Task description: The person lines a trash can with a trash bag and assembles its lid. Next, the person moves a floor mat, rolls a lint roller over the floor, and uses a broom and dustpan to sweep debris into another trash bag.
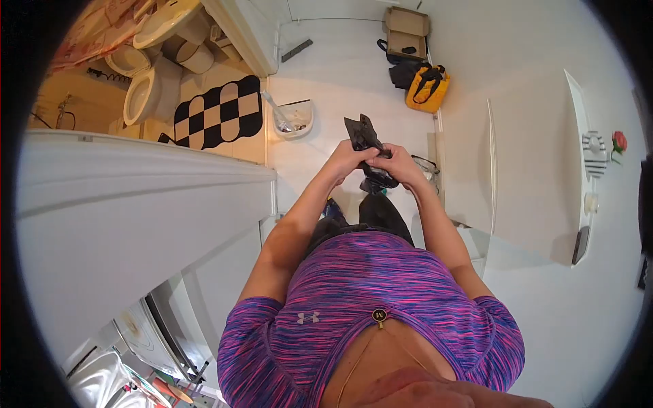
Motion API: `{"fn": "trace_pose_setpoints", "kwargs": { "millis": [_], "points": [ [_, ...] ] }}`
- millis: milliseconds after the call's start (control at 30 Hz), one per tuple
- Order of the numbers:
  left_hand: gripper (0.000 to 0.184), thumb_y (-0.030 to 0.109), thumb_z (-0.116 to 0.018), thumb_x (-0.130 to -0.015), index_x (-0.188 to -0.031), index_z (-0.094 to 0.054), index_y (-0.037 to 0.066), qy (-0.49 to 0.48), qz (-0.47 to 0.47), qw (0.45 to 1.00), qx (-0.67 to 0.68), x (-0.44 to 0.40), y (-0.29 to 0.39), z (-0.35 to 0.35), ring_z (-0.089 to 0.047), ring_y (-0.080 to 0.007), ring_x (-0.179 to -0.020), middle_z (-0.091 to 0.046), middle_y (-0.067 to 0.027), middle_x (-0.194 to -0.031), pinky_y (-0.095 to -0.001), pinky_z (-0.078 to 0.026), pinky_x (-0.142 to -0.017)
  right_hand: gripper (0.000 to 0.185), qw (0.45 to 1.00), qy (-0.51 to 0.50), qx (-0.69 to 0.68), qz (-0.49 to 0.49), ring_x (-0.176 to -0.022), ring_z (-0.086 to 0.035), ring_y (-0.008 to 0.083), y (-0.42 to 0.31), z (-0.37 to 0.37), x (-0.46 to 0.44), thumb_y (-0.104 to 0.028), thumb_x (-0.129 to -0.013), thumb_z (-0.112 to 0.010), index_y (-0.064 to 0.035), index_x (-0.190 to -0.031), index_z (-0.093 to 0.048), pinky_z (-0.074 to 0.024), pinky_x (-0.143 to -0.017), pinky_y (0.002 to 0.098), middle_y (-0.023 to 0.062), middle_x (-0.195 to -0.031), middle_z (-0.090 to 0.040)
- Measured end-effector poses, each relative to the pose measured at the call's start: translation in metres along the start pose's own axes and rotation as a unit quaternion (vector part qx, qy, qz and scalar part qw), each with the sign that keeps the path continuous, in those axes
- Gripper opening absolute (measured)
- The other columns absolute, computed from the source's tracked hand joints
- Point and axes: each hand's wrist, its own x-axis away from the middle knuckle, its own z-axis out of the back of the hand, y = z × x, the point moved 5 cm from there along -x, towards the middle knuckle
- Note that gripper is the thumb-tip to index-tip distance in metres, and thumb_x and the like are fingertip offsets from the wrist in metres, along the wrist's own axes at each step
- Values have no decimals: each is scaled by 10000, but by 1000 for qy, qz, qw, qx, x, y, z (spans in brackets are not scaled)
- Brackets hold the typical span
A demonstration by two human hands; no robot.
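A crumpled black plastic bag (364, 132) is bunched between both hands, in front of my waist and above the floor. My left hand (344, 160) is closed on its left side, and my right hand (400, 166) grips it from the right with the thumb on top. One loose end sticks up past the fingers, while a bulkier part hangs below them. Beyond my left hand, a white dustpan (306, 129) with bits of debris in it lies on the floor. A pale handle leans across the dustpan.
A bathroom doorway opens at left, with a checkered mat (219, 112) and a toilet (146, 92). Farther ahead are a yellow bag (428, 88) and an open cardboard box (407, 24). A white cabinet (530, 170) stands along the right wall.
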Motion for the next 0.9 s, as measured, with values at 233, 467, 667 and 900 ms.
{"fn": "trace_pose_setpoints", "kwargs": {
  "millis": [233,467,667,900],
  "points": [
    [327,170,-655,-692,-943,-542,-5,216,144,936,-238,-60,-50,84,-593,-200,-787,-591,-131,-893,-315,-485,-628,343,917,-18,-398,-9,-804,-581,153,-31,80,-75,-286,-821,-545,-47,-1063,-495,-470,-652,271,64,-964,-589],
    [564,310,-690,-650,-1042,-453,-19,498,-217,707,-453,-86,124,49,-542,-279,-875,-537,-190,-1008,-337,-423,-746,332,980,-3,-191,-50,-715,-556,117,-65,118,-159,-293,-810,-576,-45,-1019,-501,-450,-566,247,33,-862,-580],
    [321,250,-576,-811,-947,-540,-39,218,-85,972,30,-169,119,39,-498,-96,-603,-552,-17,-700,-212,-415,-566,244,888,-147,-426,-92,-726,-553,133,-90,134,-220,-279,-857,-500,-53,-947,-518,-456,-655,265,29,-832,-571],
    [247,93,-445,-845,-1077,-407,17,338,-161,892,251,-164,127,83,-463,-93,-612,-547,-75,-877,-199,-369,-518,178,948,-169,-267,-42,-605,-529,67,-96,160,-266,-242,-865,-489,-68,-839,-513,-434,-542,200,3,-765,-578]
  ]
}}
